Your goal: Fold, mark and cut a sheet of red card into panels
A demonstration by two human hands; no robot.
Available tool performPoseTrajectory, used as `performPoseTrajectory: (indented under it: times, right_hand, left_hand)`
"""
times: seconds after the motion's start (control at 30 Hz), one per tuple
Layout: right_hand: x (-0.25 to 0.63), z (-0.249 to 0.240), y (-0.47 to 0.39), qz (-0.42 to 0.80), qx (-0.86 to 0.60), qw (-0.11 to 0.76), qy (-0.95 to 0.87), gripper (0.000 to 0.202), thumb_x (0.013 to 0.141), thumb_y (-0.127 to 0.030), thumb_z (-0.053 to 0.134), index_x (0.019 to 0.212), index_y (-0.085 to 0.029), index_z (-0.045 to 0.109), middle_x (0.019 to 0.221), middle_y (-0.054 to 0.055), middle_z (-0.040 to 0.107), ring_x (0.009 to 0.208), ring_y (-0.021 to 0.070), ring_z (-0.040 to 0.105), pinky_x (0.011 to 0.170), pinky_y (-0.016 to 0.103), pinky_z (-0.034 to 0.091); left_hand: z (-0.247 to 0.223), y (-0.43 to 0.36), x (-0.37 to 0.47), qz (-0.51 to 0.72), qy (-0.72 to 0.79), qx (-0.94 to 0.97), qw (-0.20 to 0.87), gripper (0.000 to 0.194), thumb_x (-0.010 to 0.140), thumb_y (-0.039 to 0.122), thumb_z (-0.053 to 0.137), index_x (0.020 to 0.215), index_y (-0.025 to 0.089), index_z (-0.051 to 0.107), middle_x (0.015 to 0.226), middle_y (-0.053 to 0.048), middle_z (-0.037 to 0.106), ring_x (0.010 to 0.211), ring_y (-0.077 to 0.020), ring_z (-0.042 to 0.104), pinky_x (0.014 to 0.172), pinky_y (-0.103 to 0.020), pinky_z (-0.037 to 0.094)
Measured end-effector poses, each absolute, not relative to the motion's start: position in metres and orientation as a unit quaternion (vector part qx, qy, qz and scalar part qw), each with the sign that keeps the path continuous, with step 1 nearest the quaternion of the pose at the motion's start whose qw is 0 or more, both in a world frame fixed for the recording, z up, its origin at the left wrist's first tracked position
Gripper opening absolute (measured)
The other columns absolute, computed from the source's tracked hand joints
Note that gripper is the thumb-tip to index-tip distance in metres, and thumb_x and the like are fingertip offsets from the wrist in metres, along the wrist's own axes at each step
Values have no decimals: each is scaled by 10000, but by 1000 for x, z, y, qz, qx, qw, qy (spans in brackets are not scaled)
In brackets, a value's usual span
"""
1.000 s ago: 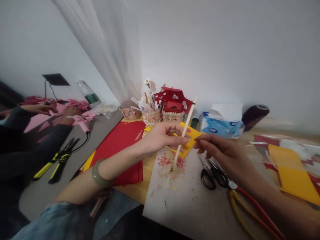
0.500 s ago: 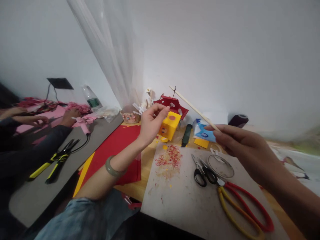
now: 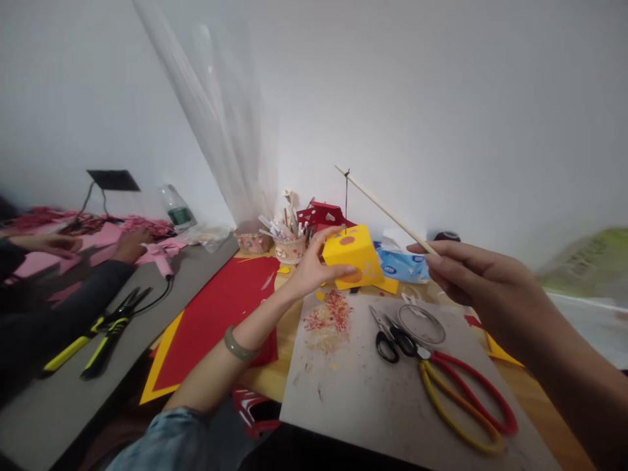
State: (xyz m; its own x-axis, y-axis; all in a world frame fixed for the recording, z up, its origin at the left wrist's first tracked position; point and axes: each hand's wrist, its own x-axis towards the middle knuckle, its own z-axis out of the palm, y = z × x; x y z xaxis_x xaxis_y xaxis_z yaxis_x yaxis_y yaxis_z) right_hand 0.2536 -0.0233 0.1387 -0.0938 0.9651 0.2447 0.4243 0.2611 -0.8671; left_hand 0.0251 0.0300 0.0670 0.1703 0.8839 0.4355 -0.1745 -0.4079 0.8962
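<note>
A yellow paper lantern (image 3: 366, 252), box-shaped with an orange-brown dot on top and small cut-outs in its side, hangs on a dark cord (image 3: 347, 199) from the far end of a thin wooden stick (image 3: 387, 212). My right hand (image 3: 478, 271) grips the stick's near end between thumb and fingers. Against the lantern's left side is my left hand (image 3: 314, 265), its thumb along the front and its fingers partly hidden behind. Below lie black-handled scissors (image 3: 390, 343), a wire ring (image 3: 422, 324) and large pliers-like cutters with red and yellow handles (image 3: 466, 399).
Red and yellow scraps (image 3: 328, 320) litter the grey board (image 3: 353, 405). Red sheets (image 3: 216, 320) lie at left. Behind stand a decorated cup of sticks (image 3: 289, 248), a red cut-out piece (image 3: 318, 212) and a tissue pack (image 3: 405, 265). A co-worker's hands (image 3: 130, 245) handle pink paper on the left table.
My left hand has moved from near the cord down to the lantern's side. The lantern now sits further right and shows more of its front. My right hand still holds the stick.
</note>
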Motion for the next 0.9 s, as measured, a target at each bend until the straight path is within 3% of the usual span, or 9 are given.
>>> performPoseTrajectory:
  times: [0.17, 0.33, 0.43, 0.63, 0.9]
  right_hand:
    - [257, 134, -27, 343, -527, 458, -629, 462, 686, -543, 672, 1020, -225, 703, 674, 5, 560, 538, 83, 391, 436, 215, 294]
    - [255, 132, -32, 388, -520, 502, -572, 474, 615, -525, 740, 992, -239, 715, 790, 32, 628, 610, 101, 469, 474, 212, 362]
    - [251, 134, -38, 390, -521, 512, -561, 458, 587, -504, 757, 952, -229, 727, 750, 28, 616, 599, 105, 466, 478, 220, 376]
    - [249, 134, -45, 374, -522, 476, -600, 438, 616, -550, 719, 886, -205, 728, 645, 7, 539, 559, 100, 426, 468, 222, 338]
    - [244, 126, -47, 312, -502, 436, -678, 443, 742, -550, 598, 1008, -199, 648, 609, -23, 480, 556, 120, 419, 500, 251, 326]
  left_hand:
    - [63, 32, 20, 558, 253, 602, 512, 721, 601, 606, 741, 1175, 204, 567, 1157, -94, 594, 1017, -269, 571, 828, -324, 454]
    - [53, 29, 15, 555, 233, 583, 546, 757, 568, 618, 760, 1166, 187, 588, 1190, -109, 590, 1038, -278, 572, 823, -303, 456]
    - [48, 26, 14, 559, 233, 557, 569, 750, 532, 571, 805, 1139, 180, 605, 1163, -104, 612, 1039, -279, 578, 815, -290, 459]
    - [49, 19, 11, 556, 231, 469, 646, 608, 616, 608, 736, 1018, 161, 645, 1020, -102, 680, 931, -265, 642, 768, -315, 496]
    - [55, 9, 13, 539, 229, 357, 728, 421, 891, 502, 466, 930, 136, 669, 887, -93, 707, 846, -226, 662, 768, -310, 496]
